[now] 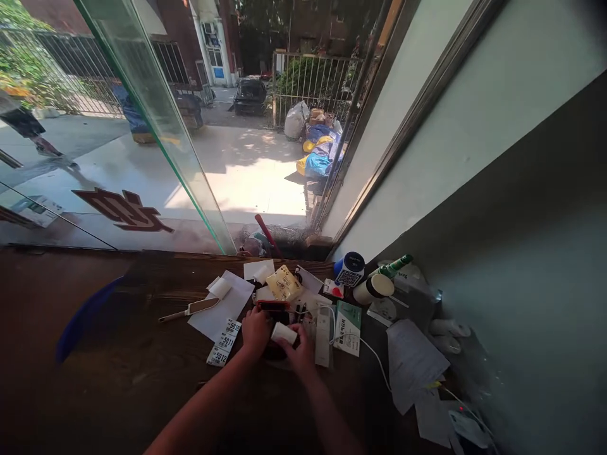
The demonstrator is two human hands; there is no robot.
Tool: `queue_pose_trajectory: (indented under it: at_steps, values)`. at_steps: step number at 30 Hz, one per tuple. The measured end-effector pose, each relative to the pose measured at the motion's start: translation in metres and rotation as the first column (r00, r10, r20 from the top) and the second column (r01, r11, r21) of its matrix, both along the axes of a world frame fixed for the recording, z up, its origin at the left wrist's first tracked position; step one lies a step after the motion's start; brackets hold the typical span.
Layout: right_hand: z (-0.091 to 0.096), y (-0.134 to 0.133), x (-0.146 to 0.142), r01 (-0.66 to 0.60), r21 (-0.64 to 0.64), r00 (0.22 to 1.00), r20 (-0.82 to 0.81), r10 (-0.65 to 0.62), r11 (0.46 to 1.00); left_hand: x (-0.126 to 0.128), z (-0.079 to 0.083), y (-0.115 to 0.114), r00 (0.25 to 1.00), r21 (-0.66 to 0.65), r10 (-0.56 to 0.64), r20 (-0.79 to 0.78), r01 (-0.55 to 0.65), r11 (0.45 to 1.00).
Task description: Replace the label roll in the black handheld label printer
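My right hand (pixel 301 355) is closed around a small white block-like piece (pixel 284 333), gripping it between thumb and fingers. My left hand (pixel 256 332) is curled just to its left, fingertips by a dark, red-edged flat object (pixel 274 306); what it grips is hidden. Beneath both hands is something round and dark, mostly covered. Left of my left hand lies a strip of number tags (pixel 224 342) reading 5010, 5011 and 5012. A yellowish packet (pixel 284 283) rests just beyond the red-edged object.
White sheets (pixel 227 297) and a white-handled tool (pixel 188 310) lie to the left. A green-and-white packet (pixel 348 327), a cream-coloured cylinder (pixel 372 289), a QR-code stand (pixel 351 270) and a white cable (pixel 377 357) are rightward. Glass (pixel 156 126) borders the table's far side.
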State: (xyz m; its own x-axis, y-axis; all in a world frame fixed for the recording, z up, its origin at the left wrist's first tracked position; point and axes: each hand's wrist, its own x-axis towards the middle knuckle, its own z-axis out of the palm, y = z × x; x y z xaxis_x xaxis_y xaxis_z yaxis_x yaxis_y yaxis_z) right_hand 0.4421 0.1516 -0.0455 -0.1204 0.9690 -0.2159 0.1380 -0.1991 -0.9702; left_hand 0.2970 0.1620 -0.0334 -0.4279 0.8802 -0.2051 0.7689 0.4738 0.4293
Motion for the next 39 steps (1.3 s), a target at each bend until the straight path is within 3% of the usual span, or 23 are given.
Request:
queue_pose_trajectory:
  at_steps: [5, 11, 19, 24, 27, 32, 35, 39]
  values:
    - [-0.004, 0.020, -0.013, -0.201, 0.156, 0.976, 0.122, 0.183, 0.967, -0.010, -0.001, -0.009, 0.998, -0.015, 0.019, 0.065, -0.018, 1.000]
    - [-0.015, 0.031, -0.018, -0.343, 0.244, 0.917, 0.295, 0.268, 0.907, -0.013, -0.011, -0.020, 0.992, 0.103, 0.033, 0.123, -0.046, 0.994]
    - [-0.013, 0.040, -0.020, -0.555, 0.243, 0.744, 0.573, 0.344, 0.795, -0.007, -0.022, -0.030, 0.986, 0.188, -0.012, 0.166, -0.020, 0.982]
    - [-0.007, 0.040, -0.023, -0.646, 0.203, 0.625, 0.694, 0.357, 0.736, -0.006, -0.025, -0.030, 0.987, 0.165, -0.045, 0.156, 0.018, 0.986]
    - [-0.005, 0.039, -0.028, -0.662, 0.190, 0.591, 0.727, 0.350, 0.725, -0.005, -0.025, -0.025, 0.987, 0.137, -0.050, 0.153, 0.029, 0.990]
    - [0.001, 0.039, -0.029, -0.640, 0.210, 0.623, 0.705, 0.340, 0.739, -0.003, -0.017, -0.023, 0.991, 0.115, -0.008, 0.132, -0.007, 0.993]
    - [0.002, 0.036, -0.021, -0.601, 0.245, 0.688, 0.642, 0.338, 0.761, -0.002, -0.012, -0.026, 0.991, 0.129, -0.026, 0.128, 0.010, 0.992]
    - [-0.003, 0.033, -0.011, -0.473, 0.285, 0.809, 0.516, 0.283, 0.834, -0.004, -0.008, -0.028, 0.992, 0.128, -0.036, 0.121, 0.020, 0.992]
